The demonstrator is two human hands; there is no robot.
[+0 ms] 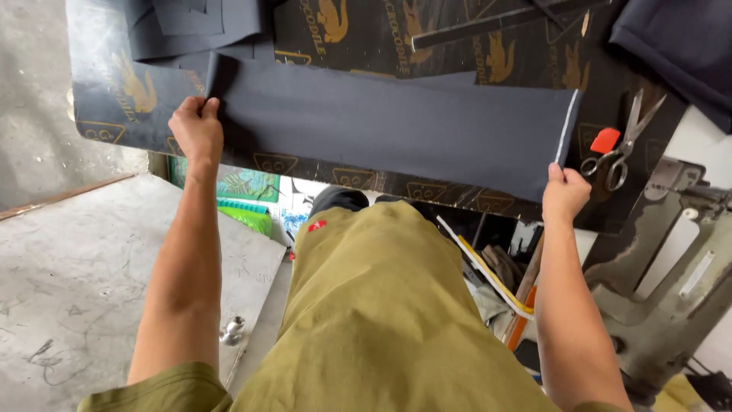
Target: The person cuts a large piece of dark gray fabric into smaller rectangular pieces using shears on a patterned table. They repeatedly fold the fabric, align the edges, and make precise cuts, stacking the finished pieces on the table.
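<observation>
A long strip of dark grey-blue cloth (396, 126) lies stretched across a black table top (107, 99) printed with gold figures. My left hand (197, 128) pinches the cloth's left end near the table's left side. The strip's right end, where a pale edge shows, is gripped at its lower corner by my right hand (566, 191). Both arms are reaching forward over my olive-green shirt front.
Scissors (621, 149) and a small red piece (605, 140) lie on the table right of the cloth. More dark cloth pieces (191, 27) are piled at the back. A grey sewing machine (663, 259) stands at right, a scratched metal sheet (76, 282) at left.
</observation>
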